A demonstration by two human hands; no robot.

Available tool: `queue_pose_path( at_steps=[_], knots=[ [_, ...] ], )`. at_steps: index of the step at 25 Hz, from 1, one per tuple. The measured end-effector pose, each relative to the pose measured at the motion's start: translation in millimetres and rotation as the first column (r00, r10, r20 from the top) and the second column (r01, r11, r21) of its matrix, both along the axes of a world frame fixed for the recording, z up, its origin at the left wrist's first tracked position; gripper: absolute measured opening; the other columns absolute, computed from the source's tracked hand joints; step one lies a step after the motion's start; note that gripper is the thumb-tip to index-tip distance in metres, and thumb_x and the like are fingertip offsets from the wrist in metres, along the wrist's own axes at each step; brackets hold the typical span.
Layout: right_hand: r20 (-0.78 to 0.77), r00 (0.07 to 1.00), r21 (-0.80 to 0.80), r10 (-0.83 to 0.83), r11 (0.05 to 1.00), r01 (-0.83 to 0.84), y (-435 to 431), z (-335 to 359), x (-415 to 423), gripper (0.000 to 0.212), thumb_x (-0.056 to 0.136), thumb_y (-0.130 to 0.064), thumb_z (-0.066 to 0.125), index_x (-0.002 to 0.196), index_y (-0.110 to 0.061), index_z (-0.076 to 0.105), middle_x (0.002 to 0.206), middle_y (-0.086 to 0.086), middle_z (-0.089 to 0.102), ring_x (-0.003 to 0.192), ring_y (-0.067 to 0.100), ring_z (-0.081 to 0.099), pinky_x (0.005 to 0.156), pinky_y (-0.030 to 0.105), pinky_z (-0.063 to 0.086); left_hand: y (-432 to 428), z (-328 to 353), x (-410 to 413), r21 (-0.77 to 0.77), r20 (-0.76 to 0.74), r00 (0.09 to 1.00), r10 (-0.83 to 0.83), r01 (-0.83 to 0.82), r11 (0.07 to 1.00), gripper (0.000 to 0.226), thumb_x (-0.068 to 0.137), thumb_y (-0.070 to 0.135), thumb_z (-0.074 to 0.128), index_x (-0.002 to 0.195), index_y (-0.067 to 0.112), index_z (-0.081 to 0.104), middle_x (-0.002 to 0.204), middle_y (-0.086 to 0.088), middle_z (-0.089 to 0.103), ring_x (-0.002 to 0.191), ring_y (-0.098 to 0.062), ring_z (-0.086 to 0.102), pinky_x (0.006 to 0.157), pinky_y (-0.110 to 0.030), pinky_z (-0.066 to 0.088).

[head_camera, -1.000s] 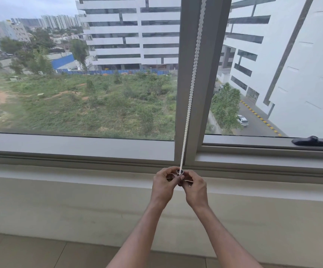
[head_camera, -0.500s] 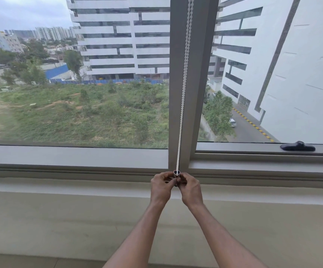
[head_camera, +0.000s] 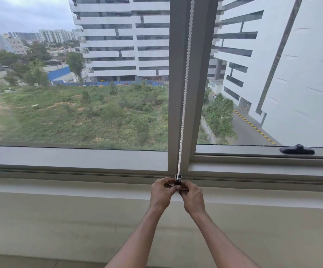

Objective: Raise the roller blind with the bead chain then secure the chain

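A white bead chain (head_camera: 184,89) hangs taut down the grey window mullion (head_camera: 201,74) from above the frame's top edge. Its lower end runs into a small dark chain holder (head_camera: 178,179) at the base of the window frame. My left hand (head_camera: 161,194) and my right hand (head_camera: 192,196) meet just below it, fingers pinched around the holder from both sides. The blind itself is out of view above; both window panes show uncovered.
A black window handle (head_camera: 297,149) lies on the lower frame at the right. A pale wall ledge (head_camera: 60,190) runs below the window, with a plain wall under it.
Both hands have stayed pinched at the chain's lower end. The view has shifted and tilted up a little, so the floor strip shows less.
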State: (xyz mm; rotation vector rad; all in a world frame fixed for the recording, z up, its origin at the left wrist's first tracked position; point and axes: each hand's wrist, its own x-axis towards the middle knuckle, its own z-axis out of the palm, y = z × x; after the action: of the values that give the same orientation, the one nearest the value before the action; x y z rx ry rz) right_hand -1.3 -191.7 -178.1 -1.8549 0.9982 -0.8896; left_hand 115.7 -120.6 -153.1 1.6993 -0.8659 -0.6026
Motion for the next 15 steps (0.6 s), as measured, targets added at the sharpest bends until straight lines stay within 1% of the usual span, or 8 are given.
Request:
queue_pose_path(
  at_steps=[2,4,6,8,10,13,14,15],
  knots=[
    [-0.003,1.0,0.011,-0.007,1.0,0.007,0,-3,-2,0.013,0.092,-0.009,0.074,0.101,-0.018,0.079,0.09,-0.01,0.08,0.084,0.0,0.075,0.081,0.024,0.06,3,-2,-3,-0.003,-0.01,1.0,-0.002,0.002,1.0,0.02,0.084,0.007,0.083,0.097,0.022,0.086,0.084,0.018,0.082,0.067,0.006,0.066,0.067,-0.009,0.049],
    [-0.007,1.0,0.009,-0.009,1.0,0.009,-1,-8,-6,0.009,0.093,-0.014,0.075,0.101,-0.017,0.079,0.091,-0.006,0.081,0.085,0.006,0.076,0.081,0.031,0.062,5,-3,-7,-0.006,-0.012,1.0,-0.008,0.008,1.0,0.021,0.085,0.006,0.081,0.097,0.023,0.086,0.083,0.023,0.081,0.066,0.007,0.067,0.066,-0.008,0.048],
    [-0.012,1.0,0.014,-0.007,1.0,0.007,1,-9,-11,0.007,0.093,-0.018,0.076,0.1,-0.018,0.079,0.09,-0.007,0.081,0.085,0.007,0.077,0.081,0.033,0.062,7,-4,-10,-0.004,-0.001,1.0,0.003,-0.003,1.0,0.02,0.086,0.007,0.082,0.097,0.023,0.086,0.082,0.022,0.081,0.068,0.007,0.067,0.067,-0.008,0.048],
    [-0.004,1.0,0.019,-0.004,1.0,0.004,3,-8,-16,0.006,0.093,-0.021,0.076,0.098,-0.02,0.078,0.09,-0.008,0.081,0.086,0.008,0.077,0.081,0.035,0.062,11,-4,-16,0.003,-0.008,1.0,0.028,-0.028,1.0,0.016,0.086,0.01,0.083,0.095,0.024,0.084,0.082,0.018,0.08,0.068,0.008,0.067,0.068,-0.009,0.049],
    [-0.006,1.0,0.03,0.005,1.0,-0.005,6,-1,-20,0.006,0.092,-0.02,0.078,0.095,-0.025,0.076,0.089,-0.009,0.08,0.086,0.007,0.076,0.081,0.034,0.062,15,-3,-20,0.006,-0.015,0.998,0.054,-0.054,0.999,0.013,0.086,0.014,0.085,0.095,0.024,0.081,0.087,0.012,0.08,0.07,0.007,0.068,0.068,-0.009,0.049],
    [0.012,1.0,0.047,0.023,0.999,-0.024,11,-2,-32,0.018,0.089,-0.018,0.08,0.091,-0.034,0.072,0.087,-0.015,0.077,0.085,0.009,0.075,0.08,0.031,0.06,23,-4,-30,0.022,-0.008,0.995,0.101,-0.101,0.995,0.016,0.087,0.019,0.086,0.102,0.017,0.081,0.097,0.006,0.08,0.078,-0.003,0.07,0.067,-0.007,0.049],
    [0.02,1.0,0.071,0.009,0.997,-0.011,14,-3,-35,0.015,0.089,-0.02,0.081,0.091,-0.032,0.072,0.089,-0.014,0.077,0.086,0.011,0.075,0.081,0.031,0.059,26,-6,-33,0.023,-0.015,0.993,0.121,-0.12,0.992,0.02,0.087,0.02,0.087,0.105,0.014,0.08,0.1,0.004,0.08,0.08,-0.006,0.07,0.066,-0.008,0.05],
    [0.026,1.0,0.087,-0.006,0.996,0.003,13,-7,-37,0.011,0.088,-0.023,0.082,0.094,-0.026,0.074,0.093,-0.01,0.078,0.088,0.015,0.075,0.082,0.032,0.059,26,-8,-38,0.04,-0.015,0.99,0.144,-0.143,0.989,0.023,0.087,0.021,0.087,0.108,0.013,0.08,0.103,0.003,0.08,0.083,-0.009,0.071,0.067,-0.009,0.051]
  ],
)
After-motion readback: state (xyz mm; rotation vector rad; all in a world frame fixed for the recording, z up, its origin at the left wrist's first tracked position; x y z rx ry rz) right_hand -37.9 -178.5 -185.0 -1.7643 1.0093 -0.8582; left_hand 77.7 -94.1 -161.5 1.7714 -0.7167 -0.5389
